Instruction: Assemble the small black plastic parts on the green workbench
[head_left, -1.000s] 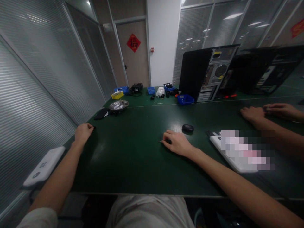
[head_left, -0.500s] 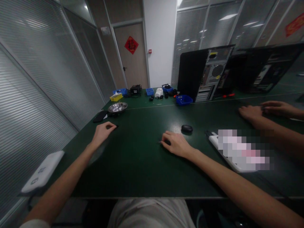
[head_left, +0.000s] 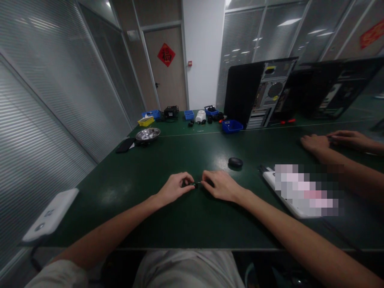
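Over the middle of the green table, my left hand (head_left: 176, 187) pinches a small black part (head_left: 196, 185) between thumb and fingertips. Facing it from the right, my right hand (head_left: 220, 185) is closed on a thin metal piece (head_left: 199, 183), whose tip points at the black part. The two sets of fingertips are close together; whether the pieces touch is too small to tell. A black computer mouse (head_left: 235, 162) lies just behind my right hand.
A metal bowl (head_left: 148, 135) of small pieces and a black phone (head_left: 125, 145) are at the left. Blue trays (head_left: 232, 126) and a computer tower (head_left: 244, 94) stand behind. A white device (head_left: 49, 216) lies front left. Another person's hands (head_left: 315, 142) rest at the right.
My left hand has moved right and toward me, from near the metal bowl to my right hand, carrying the small black part. My right hand has stayed nearly in place.
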Available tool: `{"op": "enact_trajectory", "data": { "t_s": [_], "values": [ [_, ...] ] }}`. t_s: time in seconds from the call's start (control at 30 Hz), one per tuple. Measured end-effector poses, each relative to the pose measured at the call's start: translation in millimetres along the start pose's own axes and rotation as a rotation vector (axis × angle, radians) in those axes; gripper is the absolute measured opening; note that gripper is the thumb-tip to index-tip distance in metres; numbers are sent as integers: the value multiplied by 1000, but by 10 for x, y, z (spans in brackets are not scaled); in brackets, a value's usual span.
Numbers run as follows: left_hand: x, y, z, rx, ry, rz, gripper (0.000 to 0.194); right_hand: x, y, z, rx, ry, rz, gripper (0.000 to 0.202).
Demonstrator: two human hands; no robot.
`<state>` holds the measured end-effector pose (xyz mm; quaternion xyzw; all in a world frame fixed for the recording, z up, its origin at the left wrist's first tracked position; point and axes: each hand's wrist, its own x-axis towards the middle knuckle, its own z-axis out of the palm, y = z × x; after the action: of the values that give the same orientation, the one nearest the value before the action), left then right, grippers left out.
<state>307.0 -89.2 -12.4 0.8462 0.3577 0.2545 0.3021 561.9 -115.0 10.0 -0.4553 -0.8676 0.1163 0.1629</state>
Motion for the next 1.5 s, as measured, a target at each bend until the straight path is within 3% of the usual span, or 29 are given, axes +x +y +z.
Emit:
{"op": "enact_trajectory", "data": {
  "t_s": [0.1, 0.3, 0.7, 1.17, 1.5],
  "values": [
    [-9, 8, -14, 3, -6, 12, 30, 0, -6, -11, -20, 7, -8, 12],
    [-36, 9, -21, 73, -8, 82, 24, -10, -44, -5, -50, -27, -10, 12],
    [-44, -31, 5, 1, 49, 108, 20, -21, -34, 72, -3, 5, -16, 14],
    [-36, 32, 4, 4, 17, 120, 23, 19, -111, 154, 13, 20, -56, 17],
    [13, 102, -56, 307, -94, 173, 40, 56, -2, 112, -122, 33, -80, 19]
  ]
}}
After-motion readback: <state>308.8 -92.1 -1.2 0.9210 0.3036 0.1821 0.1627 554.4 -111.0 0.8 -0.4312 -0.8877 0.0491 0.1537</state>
